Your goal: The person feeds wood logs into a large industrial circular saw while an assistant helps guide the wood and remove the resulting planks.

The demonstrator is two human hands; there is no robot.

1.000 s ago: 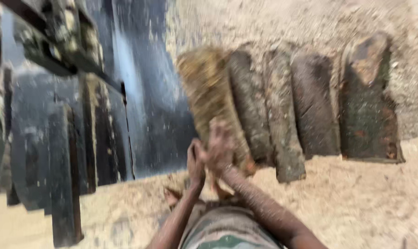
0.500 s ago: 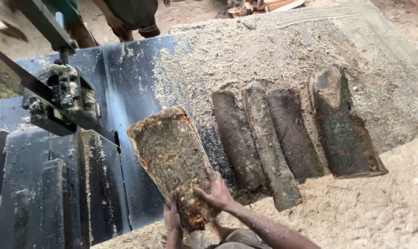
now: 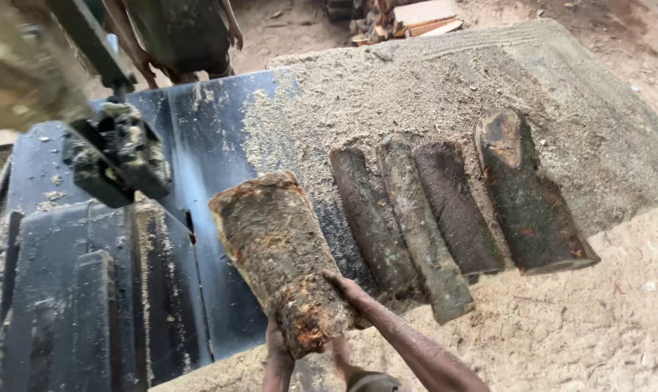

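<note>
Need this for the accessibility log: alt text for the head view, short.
Two bare hands, the left hand under and the right hand on top, hold the near end of a rough log piece over a dark metal saw table dusted with sawdust. Four more logs lie side by side to the right; another person stands beyond the table.

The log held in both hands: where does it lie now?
In the head view, the log lies centre-left on the dark saw table, left of four split pieces, held by left hand and right hand.

Open steel table (image 3: 220, 123) ahead of log (image 3: 278, 247); saw guide (image 3: 118, 156) blocks left, four logs (image 3: 423, 218) crowd right.
</note>
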